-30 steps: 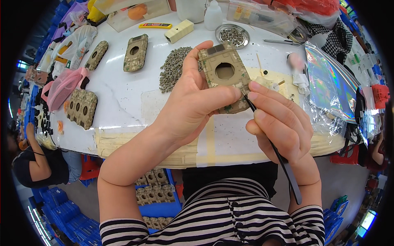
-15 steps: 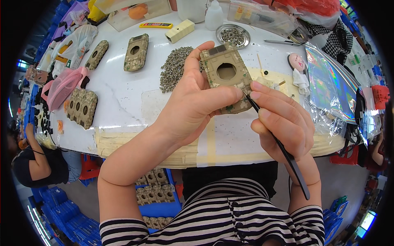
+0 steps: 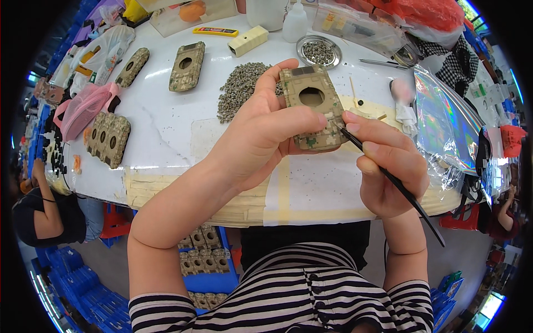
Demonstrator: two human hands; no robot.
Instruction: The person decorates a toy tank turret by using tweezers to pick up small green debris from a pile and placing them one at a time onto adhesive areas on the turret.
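As I watch from afar through the head view, the left hand point(image 3: 258, 125) has a camouflaged hull point(image 3: 328, 105) clasped, its thumb lying across the face below the round hole. The hull is held up over the white table point(image 3: 161, 111). The right hand point(image 3: 402, 158) is closed in a pinch on black tweezers point(image 3: 412, 200), their tips at the hull's right side near the left thumb; I cannot tell whether they grip anything. I judge a slip the main risk: pushed at a slant, the tips could skid, scratch the surface or jab that thumb. Should the left grip slacken, the hull could twist under pressure. Anything tiny dropped could be lost among the small grey parts point(image 3: 236, 91) heaped beyond the left hand.
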